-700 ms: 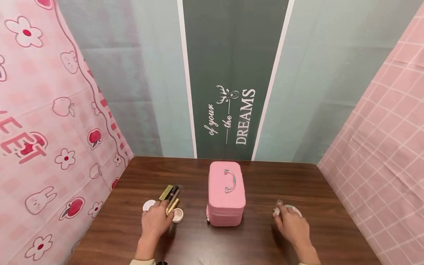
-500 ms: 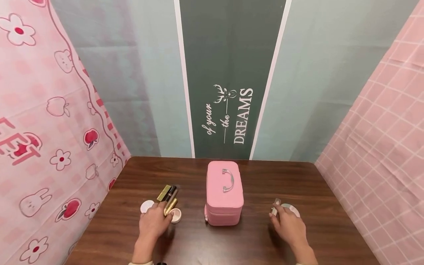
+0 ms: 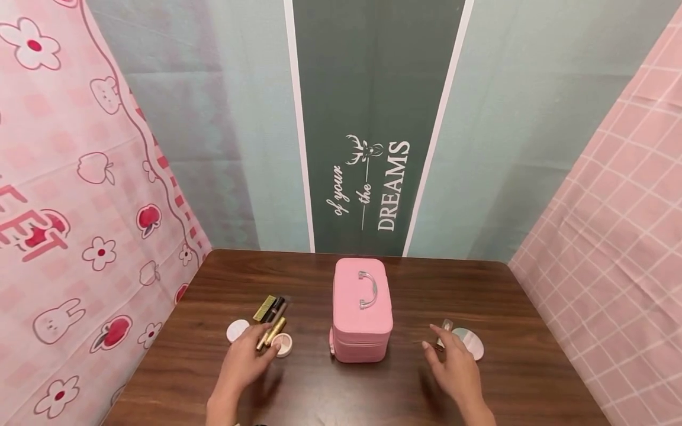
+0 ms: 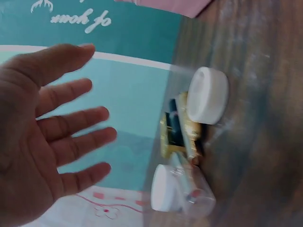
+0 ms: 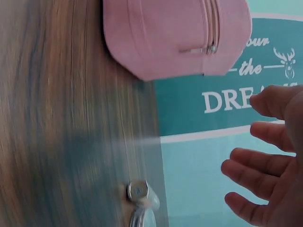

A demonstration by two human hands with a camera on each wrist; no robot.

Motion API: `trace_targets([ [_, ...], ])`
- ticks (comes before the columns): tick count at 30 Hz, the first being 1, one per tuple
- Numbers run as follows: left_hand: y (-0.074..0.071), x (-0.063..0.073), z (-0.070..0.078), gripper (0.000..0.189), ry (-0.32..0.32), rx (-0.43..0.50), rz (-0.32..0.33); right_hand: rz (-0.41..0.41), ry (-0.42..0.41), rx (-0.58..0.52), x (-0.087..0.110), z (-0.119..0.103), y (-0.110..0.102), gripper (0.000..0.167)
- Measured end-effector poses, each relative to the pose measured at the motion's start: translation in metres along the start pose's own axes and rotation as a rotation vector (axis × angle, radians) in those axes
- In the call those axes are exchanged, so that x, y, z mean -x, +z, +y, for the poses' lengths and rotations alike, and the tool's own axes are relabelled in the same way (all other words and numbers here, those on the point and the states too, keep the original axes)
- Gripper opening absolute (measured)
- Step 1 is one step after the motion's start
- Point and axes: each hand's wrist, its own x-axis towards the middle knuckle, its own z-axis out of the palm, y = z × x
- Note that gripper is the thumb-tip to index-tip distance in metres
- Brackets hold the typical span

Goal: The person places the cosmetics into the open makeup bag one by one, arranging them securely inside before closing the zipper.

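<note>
My left hand (image 3: 242, 362) hovers with spread fingers on the near side of a cosmetics group, and its palm holds nothing in the left wrist view. That group has a white round jar (image 3: 237, 331), a second round jar (image 4: 208, 97) with a pinkish top, a gold tube (image 3: 276, 330), a black tube (image 3: 275, 308) and a flat gold piece (image 3: 264, 308). At the right, my right hand (image 3: 456, 368) is raised, fingers apart and nothing held. Close to its fingertips are a small clear-topped bottle (image 5: 144, 194) and a round pink-and-green piece (image 3: 471, 344).
Between the hands a pink vanity case (image 3: 363, 307) with a silver handle stands closed on the dark wooden table (image 3: 319, 396). Behind it hangs a green printed cloth (image 3: 373, 89). Pink cloths flank the table on both sides.
Both hands have drawn back slightly toward the near edge and lifted off the small items. The fingers of my right hand have come away from the bottle. The case stays in place.
</note>
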Motion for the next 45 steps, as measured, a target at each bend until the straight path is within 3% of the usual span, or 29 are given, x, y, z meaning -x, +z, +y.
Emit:
trace_targets([
  [5,0.011,0.009,-0.012,0.046,0.032,0.078,0.041,0.056,-0.004,-0.079,0.001,-0.014,0.011,0.042],
  [13,0.029,0.022,-0.022,0.051,-0.015,0.202,0.089,0.140,-0.097,-0.162,-0.001,-0.030,0.025,0.044],
  [19,0.039,0.024,-0.026,0.056,-0.071,0.272,0.095,0.153,-0.137,-0.241,-0.005,-0.038,0.029,0.046],
  [30,0.052,0.024,-0.033,0.063,-0.162,0.321,0.060,0.125,-0.199,-0.276,-0.015,-0.053,0.040,0.046],
  [36,0.054,0.024,-0.035,0.064,-0.211,0.298,0.035,0.118,-0.266,-0.295,-0.025,-0.060,0.050,0.047],
  [45,0.056,0.019,-0.038,0.060,-0.273,0.335,-0.023,0.105,-0.298,-0.276,-0.032,-0.067,0.064,0.047],
])
